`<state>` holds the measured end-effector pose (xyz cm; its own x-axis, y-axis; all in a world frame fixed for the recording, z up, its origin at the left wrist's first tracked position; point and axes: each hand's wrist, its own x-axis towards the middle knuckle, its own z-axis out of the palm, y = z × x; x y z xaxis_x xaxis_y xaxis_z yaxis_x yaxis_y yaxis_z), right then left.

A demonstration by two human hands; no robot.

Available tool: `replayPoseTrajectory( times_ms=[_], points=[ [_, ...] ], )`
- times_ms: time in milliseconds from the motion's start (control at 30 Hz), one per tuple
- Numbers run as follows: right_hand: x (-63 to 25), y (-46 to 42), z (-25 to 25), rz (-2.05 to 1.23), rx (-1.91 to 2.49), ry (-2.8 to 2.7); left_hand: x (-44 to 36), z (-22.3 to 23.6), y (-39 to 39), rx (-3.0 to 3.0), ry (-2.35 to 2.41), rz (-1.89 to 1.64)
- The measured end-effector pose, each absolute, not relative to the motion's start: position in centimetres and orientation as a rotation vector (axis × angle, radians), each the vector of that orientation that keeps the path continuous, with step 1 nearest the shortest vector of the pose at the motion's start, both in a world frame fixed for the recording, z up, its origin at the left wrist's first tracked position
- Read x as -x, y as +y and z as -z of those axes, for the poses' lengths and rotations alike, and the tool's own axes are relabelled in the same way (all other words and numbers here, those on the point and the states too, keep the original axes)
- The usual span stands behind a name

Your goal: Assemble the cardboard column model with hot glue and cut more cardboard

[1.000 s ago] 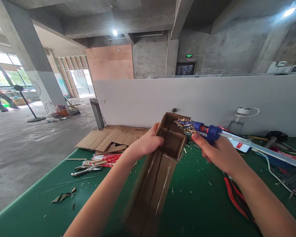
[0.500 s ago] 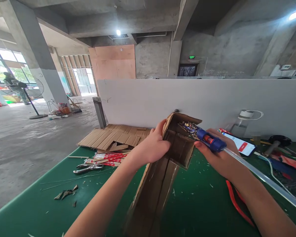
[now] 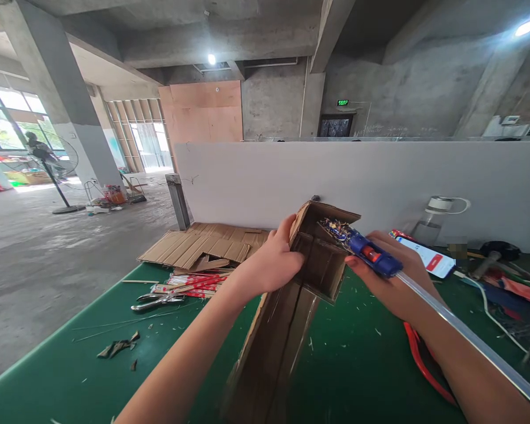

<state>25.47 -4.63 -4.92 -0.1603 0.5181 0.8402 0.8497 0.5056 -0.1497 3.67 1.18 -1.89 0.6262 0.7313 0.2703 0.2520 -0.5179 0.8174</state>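
My left hand (image 3: pixel 271 264) is closed round the left wall of a tall brown cardboard box (image 3: pixel 287 312), holding it tilted over the green table (image 3: pixel 92 377). My right hand (image 3: pixel 391 282) grips a blue and red glue gun (image 3: pixel 373 254) with a long clear glue stick (image 3: pixel 463 338) trailing back over my forearm. The gun's nozzle, crusted with coloured bits, points into the box's open top at its right inner wall.
Pliers (image 3: pixel 156 301) and red-white packets (image 3: pixel 189 284) lie left of the box, beside flat cardboard sheets (image 3: pixel 203 244). A phone (image 3: pixel 428 257), a clear bottle (image 3: pixel 433 221), red-handled cutters (image 3: pixel 424 362) and cables lie at right. A white partition (image 3: pixel 380 176) backs the table.
The glue gun has moved left and down, its nozzle going from above the box's rim into the opening. My left hand has raised and tilted the box slightly.
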Motion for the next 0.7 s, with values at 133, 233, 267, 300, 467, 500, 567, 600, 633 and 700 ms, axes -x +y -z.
replayPoseTrajectory(
  times_ms=[133, 233, 267, 300, 467, 500, 567, 600, 633, 700],
  points=[
    [-25.44, -4.82, 4.86, 0.432, 1.158, -1.826, -3.76, 1.67, 0.94, -2.034, 0.829, -0.789],
    [-25.48, -4.85, 4.84, 0.41, 1.164, -1.831, -3.8, 1.67, 0.95, -2.027, 0.825, -0.782],
    [-25.51, -4.85, 4.85, 0.404, 1.171, -1.827, -3.81, 1.66, 0.96, -2.025, 0.823, -0.783],
    [-25.52, -4.86, 4.88, 0.399, 1.184, -1.823, -3.83, 1.64, 0.96, -2.023, 0.819, -0.783],
    [-25.46, -4.89, 4.96, 0.386, 1.213, -1.811, -3.87, 1.45, 0.81, -2.024, 0.845, -0.772],
    [-25.44, -4.9, 4.95, 0.381, 1.207, -1.814, -3.86, 1.43, 0.77, -2.028, 0.852, -0.768],
    [-25.41, -4.9, 4.94, 0.365, 1.203, -1.817, -3.83, 1.42, 0.72, -2.034, 0.856, -0.764],
    [-25.41, -4.9, 4.94, 0.356, 1.206, -1.812, -3.81, 1.43, 0.72, -2.034, 0.85, -0.763],
    [-25.43, -4.88, 4.96, 0.35, 1.208, -1.807, -3.79, 1.44, 0.73, -2.033, 0.84, -0.766],
    [-25.48, -4.83, 5.01, 0.342, 1.21, -1.801, -3.74, 1.46, 0.75, -2.033, 0.823, -0.771]
  ],
)
